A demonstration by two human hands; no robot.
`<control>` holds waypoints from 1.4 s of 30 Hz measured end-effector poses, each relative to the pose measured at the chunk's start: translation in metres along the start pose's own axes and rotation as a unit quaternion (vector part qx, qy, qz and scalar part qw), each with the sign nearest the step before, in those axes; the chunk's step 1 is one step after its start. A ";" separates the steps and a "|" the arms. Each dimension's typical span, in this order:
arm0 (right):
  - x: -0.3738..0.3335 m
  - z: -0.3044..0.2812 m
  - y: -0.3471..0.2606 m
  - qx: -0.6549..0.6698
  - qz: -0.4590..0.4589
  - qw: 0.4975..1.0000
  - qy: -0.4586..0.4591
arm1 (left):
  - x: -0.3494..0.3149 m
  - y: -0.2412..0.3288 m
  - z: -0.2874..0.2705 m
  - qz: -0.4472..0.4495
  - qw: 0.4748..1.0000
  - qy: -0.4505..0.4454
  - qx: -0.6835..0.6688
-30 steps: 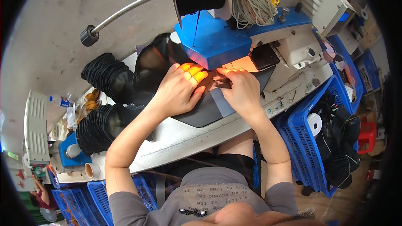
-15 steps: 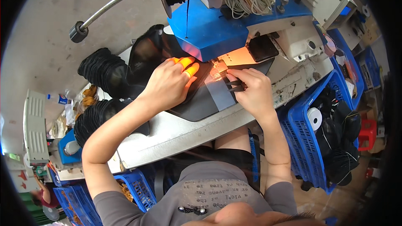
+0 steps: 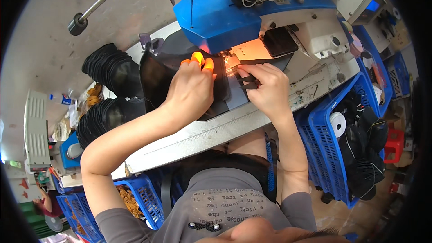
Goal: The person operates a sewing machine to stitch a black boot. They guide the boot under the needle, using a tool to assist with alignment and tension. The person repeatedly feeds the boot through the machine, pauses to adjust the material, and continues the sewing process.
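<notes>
My left hand (image 3: 191,85), with yellow-orange covers on several fingertips, presses down with bent fingers on a black fabric piece (image 3: 157,78) left of the needle area. Its thumb is mostly hidden. The fabric lies on the sewing machine's bed, with one side standing up in a curve. My right hand (image 3: 267,87) is right of the lit presser foot (image 3: 231,60), its fingertips close to the fabric edge. In its curled fingers sits a small black two-pronged tool (image 3: 249,81), perhaps thread snips. Above both hands is the blue sewing machine head (image 3: 218,20).
Stacks of black fabric pieces (image 3: 110,69) stand at the left. A black phone (image 3: 280,42) rests on the machine bed. A blue basket (image 3: 321,146) with black pieces and a white roll stands at the right; another blue basket (image 3: 150,204) is below the table edge.
The black fabric has shifted and turned, its near corner drawn back and its left side standing up. My left hand has turned its fingers farther forward. The right hand stays beside the presser foot.
</notes>
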State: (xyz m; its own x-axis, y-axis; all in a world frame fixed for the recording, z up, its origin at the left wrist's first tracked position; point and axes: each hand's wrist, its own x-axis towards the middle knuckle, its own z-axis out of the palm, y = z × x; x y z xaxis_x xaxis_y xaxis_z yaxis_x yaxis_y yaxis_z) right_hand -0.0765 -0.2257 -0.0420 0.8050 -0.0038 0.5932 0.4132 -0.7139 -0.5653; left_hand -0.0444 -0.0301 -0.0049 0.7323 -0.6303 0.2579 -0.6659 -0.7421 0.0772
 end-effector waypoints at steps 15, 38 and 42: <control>-0.002 0.004 0.004 -0.001 -0.020 1.000 0.022 | 0.021 -0.015 -0.025 0.099 0.969 -0.212 0.076; -0.002 0.007 0.005 -0.005 -0.037 0.998 0.041 | 0.013 0.021 0.011 -0.080 0.968 0.007 0.239; -0.001 0.005 0.002 -0.012 -0.027 0.999 0.036 | 0.018 0.032 0.015 -0.108 0.964 0.007 0.242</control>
State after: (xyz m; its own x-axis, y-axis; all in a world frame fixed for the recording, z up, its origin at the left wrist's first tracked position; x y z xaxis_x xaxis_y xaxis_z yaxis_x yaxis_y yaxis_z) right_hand -0.0746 -0.2242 -0.0468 0.7487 -0.0135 0.6628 0.4449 -0.7310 -0.5174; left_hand -0.0509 -0.0685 -0.0125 0.8419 -0.4486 0.3000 -0.3511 -0.8775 -0.3268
